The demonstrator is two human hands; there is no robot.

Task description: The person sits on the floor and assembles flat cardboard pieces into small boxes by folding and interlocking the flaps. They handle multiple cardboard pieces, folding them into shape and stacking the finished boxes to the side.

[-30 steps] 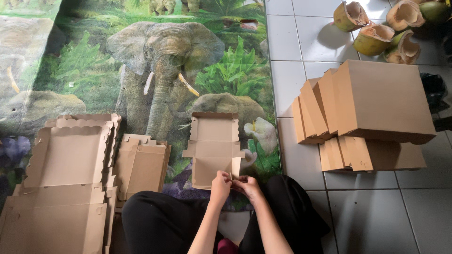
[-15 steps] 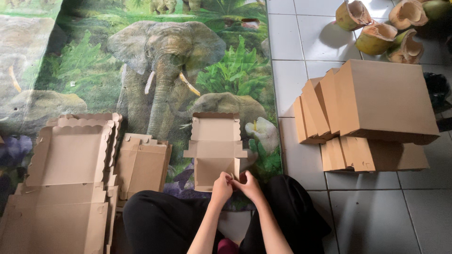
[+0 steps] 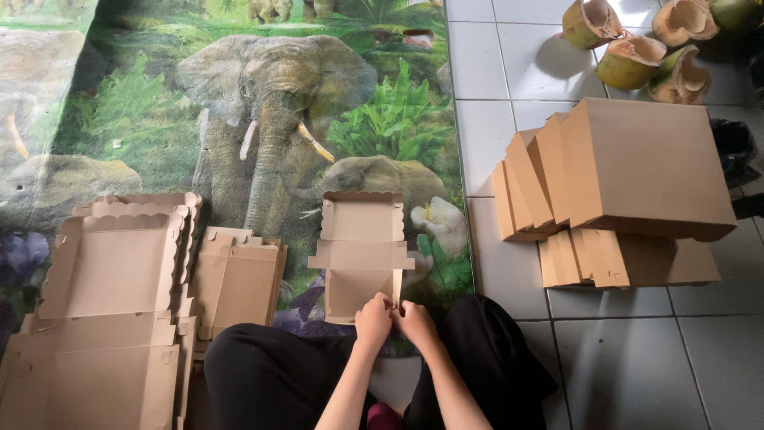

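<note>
Folding a flat cardboard box blank point(image 3: 360, 253) on the elephant-print mat point(image 3: 239, 103), just ahead of the knees. Both hands meet at its near right corner. Left hand point(image 3: 374, 317) pinched narrow on the side flap's edge; right hand point(image 3: 415, 322) closed beside it, fingertips on the same flap, the two touching. Best done by creasing along the scored line and keeping the wall square while the tab seats. Stack of unfolded blanks point(image 3: 103, 318) lies to the left; finished boxes point(image 3: 629, 167) sit stacked on the tiles, right. Coconut husks point(image 3: 633, 36) beyond.

Flat box stack point(image 3: 95, 350), perhaps edge-cropped.
</note>
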